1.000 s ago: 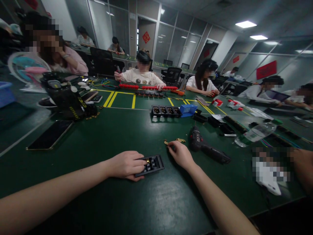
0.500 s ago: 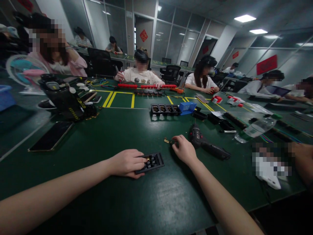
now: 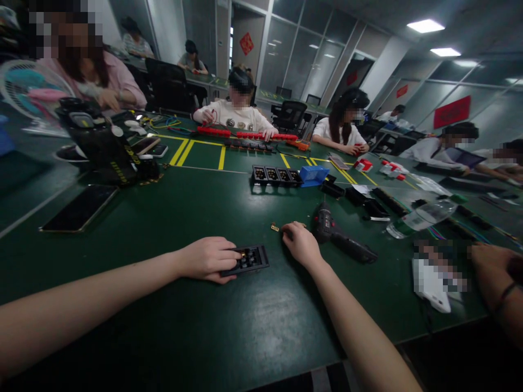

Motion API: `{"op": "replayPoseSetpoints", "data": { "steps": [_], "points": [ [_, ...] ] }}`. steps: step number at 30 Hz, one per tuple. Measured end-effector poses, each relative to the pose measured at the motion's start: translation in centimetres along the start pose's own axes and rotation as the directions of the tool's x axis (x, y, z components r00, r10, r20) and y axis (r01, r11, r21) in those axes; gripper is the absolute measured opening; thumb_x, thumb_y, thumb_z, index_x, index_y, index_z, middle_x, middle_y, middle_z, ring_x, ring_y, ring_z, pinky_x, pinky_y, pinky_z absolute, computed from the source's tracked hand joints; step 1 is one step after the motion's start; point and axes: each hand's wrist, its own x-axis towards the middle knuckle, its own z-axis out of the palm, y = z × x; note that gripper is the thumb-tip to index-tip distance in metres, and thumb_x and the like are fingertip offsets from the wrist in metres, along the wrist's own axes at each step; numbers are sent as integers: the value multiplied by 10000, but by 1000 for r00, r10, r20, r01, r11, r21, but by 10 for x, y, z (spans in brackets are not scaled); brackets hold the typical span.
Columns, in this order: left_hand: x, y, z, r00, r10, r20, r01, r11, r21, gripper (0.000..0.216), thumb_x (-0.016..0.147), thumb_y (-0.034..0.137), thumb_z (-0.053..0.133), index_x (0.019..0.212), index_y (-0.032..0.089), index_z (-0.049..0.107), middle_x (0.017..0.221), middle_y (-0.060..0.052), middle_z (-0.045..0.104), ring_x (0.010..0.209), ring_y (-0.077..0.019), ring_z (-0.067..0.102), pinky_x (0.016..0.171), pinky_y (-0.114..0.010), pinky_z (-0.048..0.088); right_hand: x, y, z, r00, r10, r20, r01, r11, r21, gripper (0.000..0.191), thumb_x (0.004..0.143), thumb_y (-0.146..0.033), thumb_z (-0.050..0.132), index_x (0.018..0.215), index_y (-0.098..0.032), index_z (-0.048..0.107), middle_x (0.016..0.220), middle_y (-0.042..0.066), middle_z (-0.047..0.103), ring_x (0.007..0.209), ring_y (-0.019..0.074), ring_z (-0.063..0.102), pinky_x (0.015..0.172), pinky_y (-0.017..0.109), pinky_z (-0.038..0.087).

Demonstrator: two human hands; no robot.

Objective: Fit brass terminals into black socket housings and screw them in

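On the green table, my left hand (image 3: 209, 259) is closed around the left end of a black plastic housing (image 3: 256, 258). Its fingertips reach over the compartments, where a bit of brass shows beside them. To the right, my right hand (image 3: 301, 245) rests low on the tabletop with its fingers curled down and in. Whatever lies under those fingertips is hidden. Just left of them is a small brass metal piece (image 3: 275, 227). A black cordless screwdriver (image 3: 341, 234) lies right of my right hand, its bit pointing away from me.
Beyond my hands stand a black four-bay housing (image 3: 275, 175) and a blue bin (image 3: 314, 175). A phone (image 3: 79, 208) and a black bag (image 3: 100, 144) are at left. A plastic bottle (image 3: 423, 218) lies at right, near another person's arm (image 3: 496, 277). Co-workers sit across the table.
My right hand has come down slightly and its fingers have curled in more beside the brass piece. The left hand keeps its hold on the housing. The camera view has shifted a little.
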Motion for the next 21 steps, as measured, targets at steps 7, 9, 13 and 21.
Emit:
{"op": "replayPoseSetpoints", "data": {
  "steps": [7,9,13,21],
  "points": [
    [-2,0,1,1000,7,-2,-7,1000,19,191,941,327,588,856,166,646,1047,-81,745,915,-202,694,740,-304,550,3,4,4,999,32,-40,-26,990,139,210,916,-190,546,1097,-212,651,1044,55,695,783,168,631,709,279,477],
    [-3,0,1,1000,13,-9,-13,1000,24,190,935,332,598,851,168,645,1042,-81,744,914,-203,692,737,-305,550,4,6,5,997,49,-52,-42,989,140,167,914,-212,557,1050,-206,654,1015,51,695,764,167,623,684,276,464],
    [-3,0,1,999,26,-43,-25,999,25,188,920,336,626,829,172,636,1008,-85,740,899,-195,690,735,-298,547,5,8,5,998,24,-65,-15,991,137,124,919,-236,562,962,-209,676,982,46,682,766,167,615,673,268,454],
    [-1,1,1,999,25,-31,-24,999,27,215,933,336,604,788,177,613,992,-73,746,883,-195,693,717,-294,537,5,6,4,996,-37,-83,49,987,153,144,928,-269,572,906,-199,696,908,48,677,766,180,610,718,288,459]
  ]
}}
